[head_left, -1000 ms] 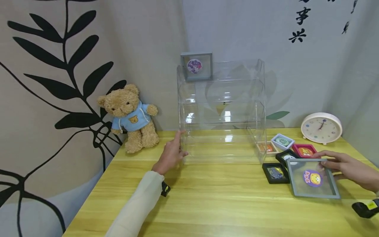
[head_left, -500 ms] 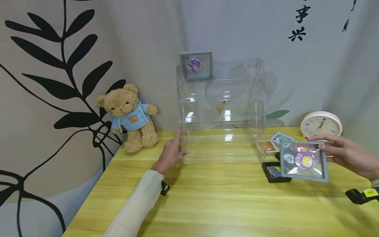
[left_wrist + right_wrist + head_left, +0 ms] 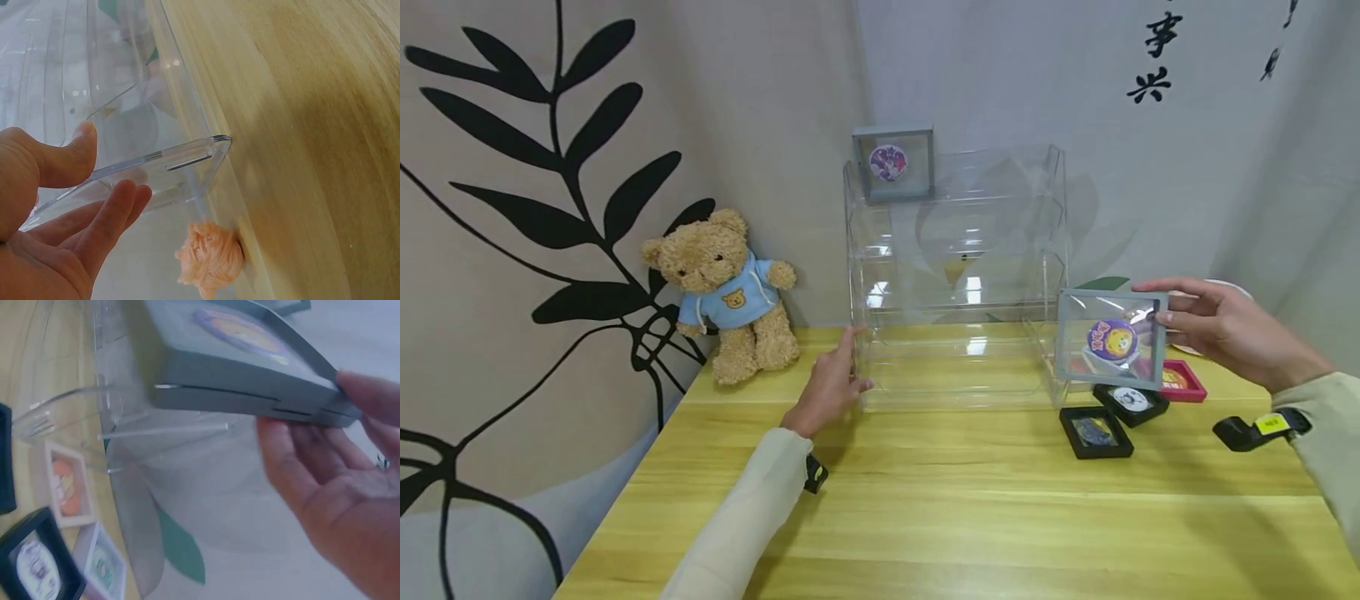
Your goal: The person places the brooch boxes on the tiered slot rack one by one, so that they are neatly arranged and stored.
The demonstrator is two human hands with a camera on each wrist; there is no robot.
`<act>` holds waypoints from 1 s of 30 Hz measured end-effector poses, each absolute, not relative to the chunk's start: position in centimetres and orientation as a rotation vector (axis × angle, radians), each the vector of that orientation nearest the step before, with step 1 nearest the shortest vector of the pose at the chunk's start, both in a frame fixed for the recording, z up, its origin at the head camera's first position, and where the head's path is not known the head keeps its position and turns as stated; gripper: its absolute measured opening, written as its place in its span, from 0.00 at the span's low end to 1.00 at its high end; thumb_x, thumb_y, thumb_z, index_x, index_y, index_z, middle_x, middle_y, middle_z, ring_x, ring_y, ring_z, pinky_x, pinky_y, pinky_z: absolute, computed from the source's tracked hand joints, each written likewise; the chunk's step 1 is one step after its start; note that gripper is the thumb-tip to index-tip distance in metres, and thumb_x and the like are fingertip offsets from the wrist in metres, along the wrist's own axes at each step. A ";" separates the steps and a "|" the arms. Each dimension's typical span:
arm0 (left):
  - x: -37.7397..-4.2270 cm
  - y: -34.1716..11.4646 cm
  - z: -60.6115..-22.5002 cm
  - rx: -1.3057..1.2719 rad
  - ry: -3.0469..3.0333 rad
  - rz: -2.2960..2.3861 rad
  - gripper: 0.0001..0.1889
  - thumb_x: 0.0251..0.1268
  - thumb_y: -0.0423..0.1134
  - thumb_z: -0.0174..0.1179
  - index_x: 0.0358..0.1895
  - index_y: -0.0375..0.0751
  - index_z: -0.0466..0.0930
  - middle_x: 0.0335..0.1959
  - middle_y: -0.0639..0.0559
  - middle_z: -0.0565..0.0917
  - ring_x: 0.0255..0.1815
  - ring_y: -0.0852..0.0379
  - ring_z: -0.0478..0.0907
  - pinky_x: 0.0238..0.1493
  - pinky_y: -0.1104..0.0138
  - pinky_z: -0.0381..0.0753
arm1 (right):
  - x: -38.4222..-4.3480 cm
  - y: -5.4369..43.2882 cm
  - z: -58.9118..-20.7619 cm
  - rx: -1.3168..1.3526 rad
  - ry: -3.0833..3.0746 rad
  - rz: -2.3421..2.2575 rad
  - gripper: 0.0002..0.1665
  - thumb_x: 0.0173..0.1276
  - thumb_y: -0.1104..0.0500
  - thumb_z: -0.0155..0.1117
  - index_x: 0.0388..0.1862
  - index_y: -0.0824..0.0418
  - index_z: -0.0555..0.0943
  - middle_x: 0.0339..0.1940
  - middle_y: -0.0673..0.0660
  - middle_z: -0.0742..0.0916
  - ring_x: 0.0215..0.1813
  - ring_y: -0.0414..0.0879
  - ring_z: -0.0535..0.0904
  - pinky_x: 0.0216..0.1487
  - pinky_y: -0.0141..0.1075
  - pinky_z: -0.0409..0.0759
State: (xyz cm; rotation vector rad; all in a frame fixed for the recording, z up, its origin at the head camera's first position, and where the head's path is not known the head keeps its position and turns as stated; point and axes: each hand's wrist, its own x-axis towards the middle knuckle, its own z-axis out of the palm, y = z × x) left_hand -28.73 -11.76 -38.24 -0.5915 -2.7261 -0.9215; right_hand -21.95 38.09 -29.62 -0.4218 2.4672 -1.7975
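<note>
A clear acrylic tiered display rack (image 3: 955, 358) stands at the back of the table. My left hand (image 3: 827, 385) holds its left side panel; in the left wrist view the thumb (image 3: 81, 150) lies on one side of the clear edge and the fingers on the other. My right hand (image 3: 1232, 333) grips the right edge of a grey floating display frame (image 3: 1078, 333), raised above the table. Inside the frame hangs a round purple badge with a yellow character (image 3: 1112, 340). A similar grey frame (image 3: 917, 167) with a pink-purple badge stands on the rack's top tier, at left.
Small frames lie right of the rack: two black ones (image 3: 1095, 432) (image 3: 1131, 402) and a red one (image 3: 1191, 383). The right wrist view adds a pale pink frame (image 3: 81, 487) and a lavender one (image 3: 112, 569). A teddy bear (image 3: 733, 300) sits left; a white clock (image 3: 1232, 287) is mostly hidden.
My right hand has lifted the grey frame off the right side of the table, up and leftward to the rack's right edge. The left hand has stayed at the rack's side.
</note>
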 end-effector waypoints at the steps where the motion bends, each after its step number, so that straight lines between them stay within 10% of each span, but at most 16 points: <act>1: -28.8 -11.8 -38.2 -0.593 -2.725 -0.921 0.44 0.59 0.29 0.71 0.76 0.51 0.56 0.40 0.37 0.86 0.31 0.51 0.81 0.36 0.61 0.85 | -22.1 37.6 -29.2 -0.389 2.474 -1.835 0.27 0.79 0.67 0.51 0.72 0.50 0.71 0.49 0.45 0.90 0.49 0.40 0.87 0.48 0.30 0.86; 20: -28.9 -11.7 -38.5 -0.587 -2.720 -0.977 0.46 0.56 0.28 0.72 0.76 0.51 0.57 0.49 0.31 0.85 0.34 0.48 0.84 0.36 0.62 0.86 | -28.6 30.9 -18.5 -0.608 2.909 -1.735 0.19 0.77 0.66 0.54 0.63 0.57 0.76 0.47 0.41 0.84 0.44 0.30 0.86 0.45 0.18 0.82; 30: -29.0 -11.7 -38.3 -0.571 -2.737 -0.987 0.46 0.58 0.29 0.71 0.76 0.54 0.55 0.28 0.44 0.81 0.23 0.54 0.74 0.26 0.66 0.78 | -31.1 28.5 -14.3 -0.522 3.122 -1.658 0.18 0.75 0.68 0.56 0.61 0.58 0.79 0.44 0.41 0.81 0.44 0.28 0.83 0.48 0.16 0.80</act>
